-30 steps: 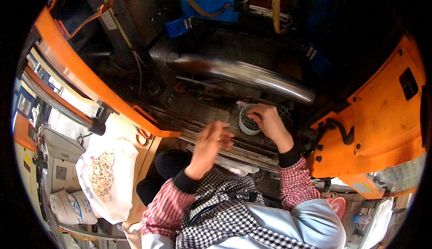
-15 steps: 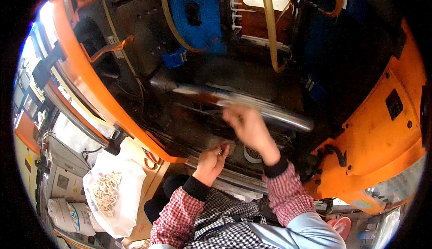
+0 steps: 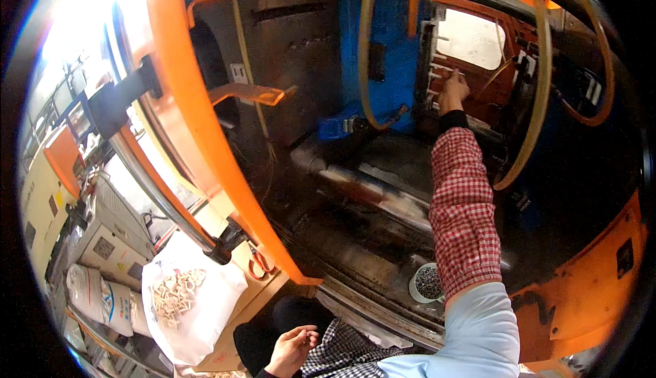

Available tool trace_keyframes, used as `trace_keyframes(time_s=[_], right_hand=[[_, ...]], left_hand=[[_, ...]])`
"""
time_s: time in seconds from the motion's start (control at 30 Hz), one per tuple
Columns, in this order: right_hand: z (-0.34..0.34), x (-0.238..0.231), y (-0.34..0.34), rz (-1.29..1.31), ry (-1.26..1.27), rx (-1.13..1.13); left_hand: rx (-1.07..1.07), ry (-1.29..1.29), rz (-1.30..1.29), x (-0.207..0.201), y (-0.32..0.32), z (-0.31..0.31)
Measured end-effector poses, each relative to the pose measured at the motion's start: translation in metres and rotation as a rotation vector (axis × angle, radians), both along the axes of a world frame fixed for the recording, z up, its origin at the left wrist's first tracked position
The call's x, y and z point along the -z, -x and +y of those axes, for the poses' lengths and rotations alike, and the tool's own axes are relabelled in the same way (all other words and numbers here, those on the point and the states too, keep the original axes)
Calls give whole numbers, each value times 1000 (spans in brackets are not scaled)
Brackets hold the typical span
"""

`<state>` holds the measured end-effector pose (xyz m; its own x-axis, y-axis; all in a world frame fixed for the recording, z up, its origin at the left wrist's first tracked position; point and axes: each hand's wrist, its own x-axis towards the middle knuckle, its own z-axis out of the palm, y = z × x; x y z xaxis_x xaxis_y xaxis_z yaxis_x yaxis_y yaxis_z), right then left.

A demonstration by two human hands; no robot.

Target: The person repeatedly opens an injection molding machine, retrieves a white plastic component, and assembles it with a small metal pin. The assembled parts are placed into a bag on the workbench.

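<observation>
My right hand (image 3: 453,92) is stretched deep into the machine, beside a row of white pegs (image 3: 433,77) on the edge of the blue mould block (image 3: 352,43). Its fingers are drawn together; anything between them is too small to make out. Low down, in front of my checked apron (image 3: 342,344), my left hand (image 3: 292,351) has its fingers curled in, and I cannot see what they hold. Under my right forearm stands a white cup (image 3: 413,289) filled with small dark metal pieces (image 3: 429,283).
A shiny metal bar (image 3: 369,190) crosses the machine below my right arm. Yellowish hoses (image 3: 540,91) hang nearby. An orange door frame (image 3: 198,125) rises at left, an orange panel (image 3: 594,275) at right. A white bag (image 3: 219,282) of beige parts and red-handled scissors (image 3: 258,266) lie at left.
My right hand has gone from above the metal bar up and forward to the white pegs. My left hand has drawn back toward my lap. The view has shifted, uncovering the cup.
</observation>
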<state>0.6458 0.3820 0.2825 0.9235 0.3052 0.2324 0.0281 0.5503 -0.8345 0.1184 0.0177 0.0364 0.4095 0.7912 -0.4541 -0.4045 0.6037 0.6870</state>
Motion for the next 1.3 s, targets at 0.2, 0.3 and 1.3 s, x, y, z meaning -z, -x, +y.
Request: trace_keyframes(time_s=[0.2,0.3,1.3], right_hand=[[6,7,-7,-173,178,153],[-14,-11,-104,-331,39,525],[-323,191,480,-777,175,-1756]], left_hand=[[-83,88,15,-29,13,-17],[47,-30,76,-28,0,-3],[-665,-5,-176,-40,86,-55]])
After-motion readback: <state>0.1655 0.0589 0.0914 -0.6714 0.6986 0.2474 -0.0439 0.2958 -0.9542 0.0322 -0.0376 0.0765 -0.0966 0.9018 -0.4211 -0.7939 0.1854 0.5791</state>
